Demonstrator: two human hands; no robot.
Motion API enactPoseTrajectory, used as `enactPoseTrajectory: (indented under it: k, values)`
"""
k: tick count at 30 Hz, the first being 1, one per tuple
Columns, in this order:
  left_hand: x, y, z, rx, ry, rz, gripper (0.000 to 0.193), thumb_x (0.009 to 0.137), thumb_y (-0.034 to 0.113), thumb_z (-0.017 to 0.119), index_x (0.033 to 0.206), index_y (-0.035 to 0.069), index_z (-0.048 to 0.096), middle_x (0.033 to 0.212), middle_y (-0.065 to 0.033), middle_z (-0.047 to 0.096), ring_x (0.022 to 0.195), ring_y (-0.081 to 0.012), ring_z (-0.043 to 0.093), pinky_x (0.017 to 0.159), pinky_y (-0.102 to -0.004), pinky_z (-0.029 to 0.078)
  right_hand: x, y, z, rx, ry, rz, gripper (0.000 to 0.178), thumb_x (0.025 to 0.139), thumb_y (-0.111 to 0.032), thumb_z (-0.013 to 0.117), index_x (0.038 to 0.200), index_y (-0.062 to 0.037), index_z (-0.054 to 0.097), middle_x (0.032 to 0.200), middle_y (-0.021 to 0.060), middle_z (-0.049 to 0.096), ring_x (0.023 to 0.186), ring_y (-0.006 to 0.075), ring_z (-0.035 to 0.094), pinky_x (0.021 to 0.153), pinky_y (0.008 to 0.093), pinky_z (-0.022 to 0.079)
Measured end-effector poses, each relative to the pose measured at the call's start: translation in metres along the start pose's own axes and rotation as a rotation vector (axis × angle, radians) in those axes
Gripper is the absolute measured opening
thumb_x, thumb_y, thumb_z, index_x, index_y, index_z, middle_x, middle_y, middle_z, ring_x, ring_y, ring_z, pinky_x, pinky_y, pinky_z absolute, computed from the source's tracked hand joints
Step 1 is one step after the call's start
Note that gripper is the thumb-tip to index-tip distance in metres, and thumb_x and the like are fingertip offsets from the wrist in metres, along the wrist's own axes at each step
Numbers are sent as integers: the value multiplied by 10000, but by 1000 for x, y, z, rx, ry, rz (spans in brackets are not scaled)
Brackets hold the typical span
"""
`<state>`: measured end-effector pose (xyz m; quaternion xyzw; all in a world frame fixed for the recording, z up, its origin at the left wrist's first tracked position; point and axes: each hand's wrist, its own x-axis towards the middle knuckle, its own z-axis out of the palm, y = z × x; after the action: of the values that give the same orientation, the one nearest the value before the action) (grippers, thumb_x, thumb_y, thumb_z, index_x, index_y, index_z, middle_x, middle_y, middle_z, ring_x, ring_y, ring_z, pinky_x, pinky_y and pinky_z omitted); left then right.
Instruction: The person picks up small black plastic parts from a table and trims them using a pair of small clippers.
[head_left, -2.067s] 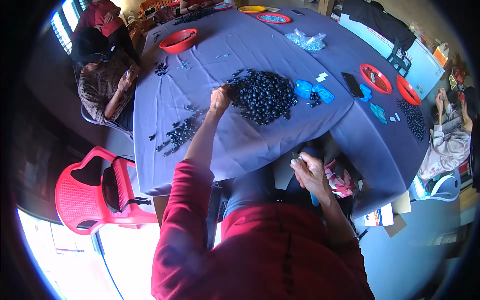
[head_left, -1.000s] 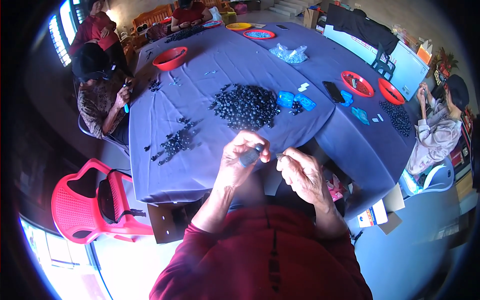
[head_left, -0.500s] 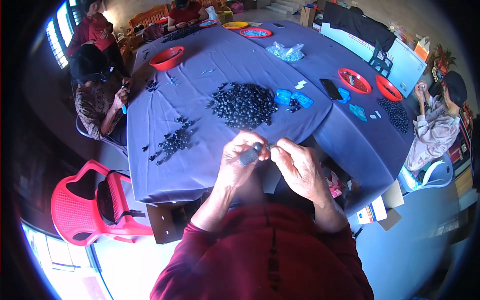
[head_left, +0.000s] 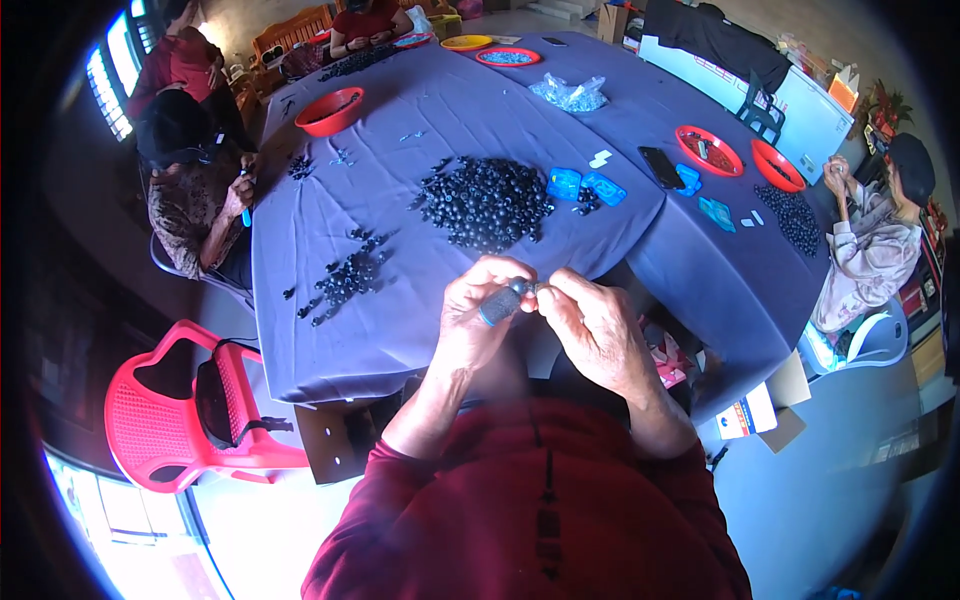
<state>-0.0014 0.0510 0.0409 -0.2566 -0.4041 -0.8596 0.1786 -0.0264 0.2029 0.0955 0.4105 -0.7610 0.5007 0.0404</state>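
Note:
Both hands meet above the near edge of the cloth-covered table. My left hand [head_left: 472,318] is closed around a small black round piece [head_left: 519,286], pinched at the fingertips. A grey sleeve [head_left: 499,306], apparently on one of its fingers, shows just below the piece. My right hand [head_left: 597,335] is closed too, its thumb and forefinger pressed together right beside the piece; what they pinch is too small to make out. Just beyond my hands lies a large heap of black round pieces [head_left: 483,203], and a smaller scattered group [head_left: 350,276] lies to the left.
The table [head_left: 420,345] bears blue plastic cases [head_left: 604,188], a phone [head_left: 660,174], a clear bag of small parts [head_left: 568,94] and red bowls [head_left: 331,113]. Co-workers sit at the left, far and right sides; another person stands far left. A red chair [head_left: 155,415] stands left.
My hands stay together in nearly the same place. The black piece and grey sleeve have tilted slightly between the fingers. The view has shifted a little.

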Motion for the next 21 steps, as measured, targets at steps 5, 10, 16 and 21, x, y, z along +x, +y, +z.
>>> enactPoseTrajectory:
  k: [5,10,16,21]
  values:
    - [0,2,3,10,34,-24,183,821,79,554,954,-46,544,876,-115,579,743,-153,564,696,-267,454,0,-1,0,-32,4,24,208,872,-162,495,751,6,504,546,89,421,503,81,374,463,268,342]
    - [-1,2,7,56,108,-76,312,737,142,675,927,-57,527,887,-125,538,734,-140,548,675,-228,460,-1,1,2,-4,26,14,175,860,-129,498,747,5,493,543,101,414,492,101,373,463,277,344]
    - [-2,2,5,91,132,-77,302,732,133,673,914,-62,532,886,-124,542,731,-144,548,672,-231,461,-1,2,1,-20,9,0,150,852,-110,500,754,3,493,543,111,409,479,129,369,462,286,347]
    - [-3,1,7,90,143,-61,247,726,93,666,892,-49,550,880,-115,550,744,-142,534,675,-231,443,-3,0,2,-44,12,17,156,854,-114,502,753,4,489,539,120,395,470,137,357,456,290,341]
